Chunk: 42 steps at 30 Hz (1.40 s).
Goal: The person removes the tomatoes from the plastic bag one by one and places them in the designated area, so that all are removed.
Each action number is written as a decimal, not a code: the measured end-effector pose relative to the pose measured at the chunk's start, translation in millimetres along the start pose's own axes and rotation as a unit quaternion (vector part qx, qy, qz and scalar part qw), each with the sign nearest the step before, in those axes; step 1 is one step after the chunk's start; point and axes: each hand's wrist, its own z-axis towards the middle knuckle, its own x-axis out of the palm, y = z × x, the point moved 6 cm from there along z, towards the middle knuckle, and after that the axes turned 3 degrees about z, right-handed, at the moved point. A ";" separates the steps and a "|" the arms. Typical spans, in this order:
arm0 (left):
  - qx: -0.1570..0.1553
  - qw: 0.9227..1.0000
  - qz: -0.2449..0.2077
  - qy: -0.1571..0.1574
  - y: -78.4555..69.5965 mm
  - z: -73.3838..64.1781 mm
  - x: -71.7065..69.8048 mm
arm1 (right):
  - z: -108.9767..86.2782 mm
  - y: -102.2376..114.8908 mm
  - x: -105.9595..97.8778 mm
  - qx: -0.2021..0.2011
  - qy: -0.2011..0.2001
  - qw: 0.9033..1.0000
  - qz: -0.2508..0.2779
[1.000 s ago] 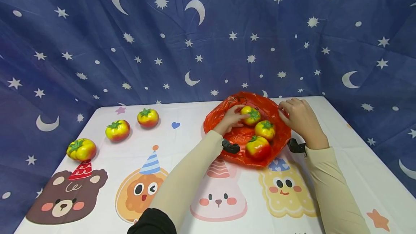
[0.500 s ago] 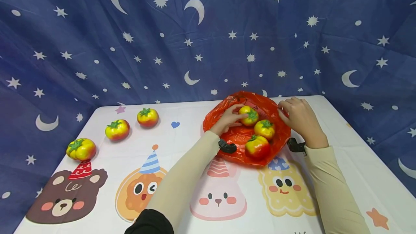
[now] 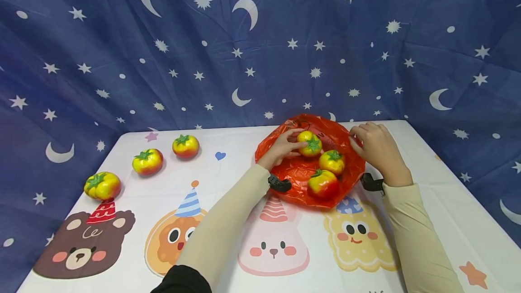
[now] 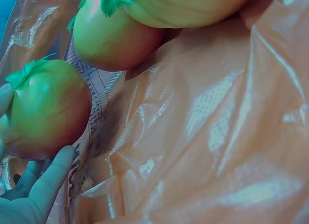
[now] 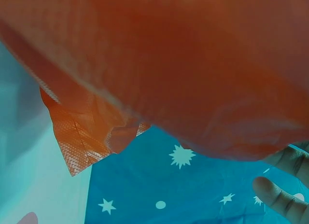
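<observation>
An opened red plastic bag lies toward the table's back right with three yellow-and-red toy tomatoes in it. My left hand reaches over its left rim and grips the rearmost toy tomato, thumb on one side and fingers under the other. Close up, the left wrist view shows that tomato between the fingers. The other two, a middle tomato and a front tomato, sit beside it. At the bag's right rim, my right hand holds the plastic with curled fingers.
On the left of the table stand three more toy tomatoes: a front one, a middle one and a back one. The white tablecloth has printed cartoon figures. A dark blue star-and-moon curtain hangs behind.
My left hand has shifted slightly left with the rearmost toy tomato, away from the middle one. The right hand stays at the bag's rim.
</observation>
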 end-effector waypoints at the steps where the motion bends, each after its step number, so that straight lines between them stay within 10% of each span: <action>1: 0.001 1.000 0.001 0.000 -0.8 -1.0 -0.6 | -0.3 -0.1 -0.1 0.001 0.000 1.000 0.000; 42: 0.034 0.997 -0.058 -0.026 -23.1 -34.9 -41.4 | -0.2 0.2 0.5 -0.003 -0.008 1.000 0.005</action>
